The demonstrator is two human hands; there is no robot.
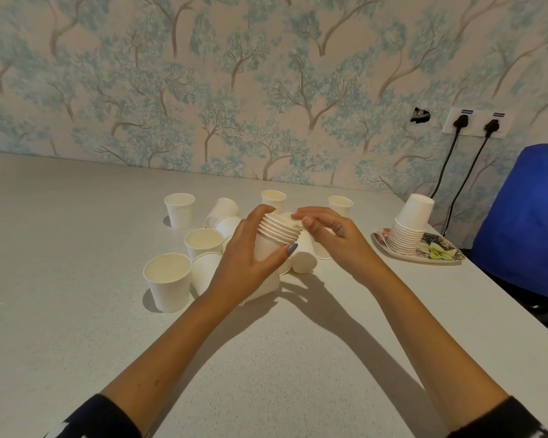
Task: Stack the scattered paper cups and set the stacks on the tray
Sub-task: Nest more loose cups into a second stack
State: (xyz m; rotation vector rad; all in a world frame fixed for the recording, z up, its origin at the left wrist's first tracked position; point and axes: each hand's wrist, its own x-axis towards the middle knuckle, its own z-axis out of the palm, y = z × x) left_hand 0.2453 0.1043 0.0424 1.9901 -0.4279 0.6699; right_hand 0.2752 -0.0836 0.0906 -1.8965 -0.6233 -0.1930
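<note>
Cups half gathered, one stack already on the tray

Forearms reach in from the near edge of the grey table (76, 216), dark sleeves just showing at the bottom, and a broad stretch of bare tabletop lies between them and the work. The left hand (247, 260) is wrapped around a nested stack of cups (277, 237), thumb across the front and fingers curled over the far side, holding it off the surface and tilted a little to the right. The right hand (332, 235) meets it at the rims, fingers bent and fingertips resting on the top cup; whether it pinches that cup or only steadies it, I cannot tell.

Around and behind the hands stand the loose cups: a large upright cup (168, 286) nearest on the left, another (203, 243) behind it, a few lying on their sides under the hands, and three upright ones further back, the leftmost (180, 210) standing apart from the rest. Open table runs wide to the left.

Off to the right, close to the table's right edge, a flowered tray (440, 252) carries an inverted finished stack (408, 229). Beside that edge sits a blue chair (525, 216). Beyond, tree-patterned wallpaper meets the table's far edge, with two plugs in a wall socket (475, 123).
</note>
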